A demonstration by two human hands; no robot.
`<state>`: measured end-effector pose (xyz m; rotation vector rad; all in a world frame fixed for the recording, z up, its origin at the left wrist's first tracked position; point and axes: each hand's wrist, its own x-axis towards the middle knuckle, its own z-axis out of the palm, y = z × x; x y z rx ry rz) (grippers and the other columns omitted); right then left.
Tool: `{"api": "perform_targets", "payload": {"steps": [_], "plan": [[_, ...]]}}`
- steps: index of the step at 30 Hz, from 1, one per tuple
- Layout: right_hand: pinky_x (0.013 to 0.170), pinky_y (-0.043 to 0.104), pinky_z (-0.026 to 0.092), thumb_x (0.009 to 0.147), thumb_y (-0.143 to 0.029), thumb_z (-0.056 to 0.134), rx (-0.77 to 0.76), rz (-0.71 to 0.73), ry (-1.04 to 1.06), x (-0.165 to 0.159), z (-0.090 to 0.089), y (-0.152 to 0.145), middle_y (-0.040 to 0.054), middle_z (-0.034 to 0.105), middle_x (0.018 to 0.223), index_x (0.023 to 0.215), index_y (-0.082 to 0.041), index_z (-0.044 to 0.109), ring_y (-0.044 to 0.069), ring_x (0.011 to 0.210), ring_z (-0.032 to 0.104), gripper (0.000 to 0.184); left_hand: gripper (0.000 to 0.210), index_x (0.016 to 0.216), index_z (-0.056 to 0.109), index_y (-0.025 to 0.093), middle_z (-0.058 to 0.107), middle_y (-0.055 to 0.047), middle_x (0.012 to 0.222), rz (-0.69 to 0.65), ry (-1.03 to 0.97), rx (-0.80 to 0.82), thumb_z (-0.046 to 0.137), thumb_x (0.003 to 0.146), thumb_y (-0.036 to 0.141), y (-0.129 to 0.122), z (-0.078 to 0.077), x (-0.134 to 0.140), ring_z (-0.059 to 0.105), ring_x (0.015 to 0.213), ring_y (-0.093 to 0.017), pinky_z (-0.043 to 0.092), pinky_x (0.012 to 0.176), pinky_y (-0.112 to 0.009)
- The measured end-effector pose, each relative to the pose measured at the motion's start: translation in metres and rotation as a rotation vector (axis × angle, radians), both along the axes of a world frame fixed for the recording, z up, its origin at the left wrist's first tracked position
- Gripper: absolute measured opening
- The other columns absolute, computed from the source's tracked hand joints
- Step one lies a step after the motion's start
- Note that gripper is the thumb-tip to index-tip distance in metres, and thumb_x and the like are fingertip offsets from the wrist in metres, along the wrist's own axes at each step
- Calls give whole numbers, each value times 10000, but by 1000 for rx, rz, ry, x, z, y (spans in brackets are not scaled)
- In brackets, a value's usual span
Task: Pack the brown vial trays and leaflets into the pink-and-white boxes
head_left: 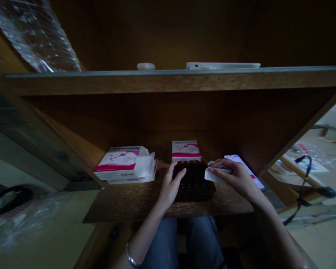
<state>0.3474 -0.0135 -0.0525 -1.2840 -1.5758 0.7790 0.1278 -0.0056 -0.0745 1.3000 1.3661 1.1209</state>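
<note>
A block of dark brown vials point(195, 181) with reddish tops at its far side sits on the lower wooden shelf in front of me. My left hand point(172, 184) closes on its left side, the thumb bent over the near top. To the right of the block, my right hand point(235, 175) pinches a folded white paper point(216, 176) between thumb and fingers. The paper's left edge comes close to the vials; whether it touches them I cannot tell. Directly behind the vials lies a pink and white box point(186, 150).
An opened pink and white carton point(123, 164) lies at left, its flaps facing right. A lit phone point(248, 170) rests beyond my right hand. The upper shelf edge point(168, 81) crosses above, carrying a white flat device point(223, 65), a small white round object point(146, 66) and clear plastic wrap point(36, 37).
</note>
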Motion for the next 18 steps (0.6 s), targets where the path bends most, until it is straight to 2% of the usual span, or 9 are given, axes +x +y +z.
{"api": "perform_targets", "payload": {"steps": [2, 5, 7, 11, 14, 18], "plan": [[806, 379, 498, 770, -488, 742, 33, 23, -6, 12, 6, 3, 90, 741, 921, 791, -201, 759, 261, 887, 671, 288, 452, 1286, 564, 203, 559, -84, 1439, -14, -28, -11, 585, 867, 370, 0, 0, -1, 448, 1388, -259, 284, 1177, -367], [793, 378, 496, 751, -489, 761, 129, -53, 34, 27, 10, 14, 89, 732, 933, 776, -203, 768, 256, 885, 668, 288, 452, 1282, 563, 228, 543, -67, 1458, -37, -96, -27, 601, 860, 388, 0, -2, -1, 417, 1413, -266, 264, 1188, -374], [791, 383, 495, 748, -492, 760, 131, -60, 41, 33, 6, 23, 86, 734, 912, 770, -200, 768, 251, 864, 670, 293, 452, 1277, 565, 244, 534, -52, 1467, -46, -138, -33, 611, 852, 391, 0, -5, -2, 392, 1431, -261, 253, 1194, -365], [819, 416, 498, 742, -485, 745, 57, 16, -13, 36, -11, 36, 88, 750, 886, 758, -201, 773, 265, 863, 680, 285, 451, 1281, 568, 258, 531, -43, 1469, -48, -202, -34, 613, 849, 381, 1, -9, -1, 408, 1421, -256, 261, 1193, -377], [888, 466, 490, 715, -462, 752, 24, 48, -69, 36, -21, 38, 114, 757, 988, 725, -211, 777, 311, 981, 683, 253, 439, 1276, 580, 261, 552, -41, 1447, -51, -236, -24, 608, 852, 370, 0, -10, 0, 433, 1401, -257, 278, 1186, -390], [1000, 504, 449, 707, -430, 747, -7, 76, -120, 36, -24, 34, 116, 739, 1150, 691, -234, 778, 346, 1180, 626, 199, 451, 1274, 580, 247, 571, -43, 1425, -44, -268, -24, 614, 841, 369, -1, -9, 2, 459, 1377, -256, 301, 1173, -382]]}}
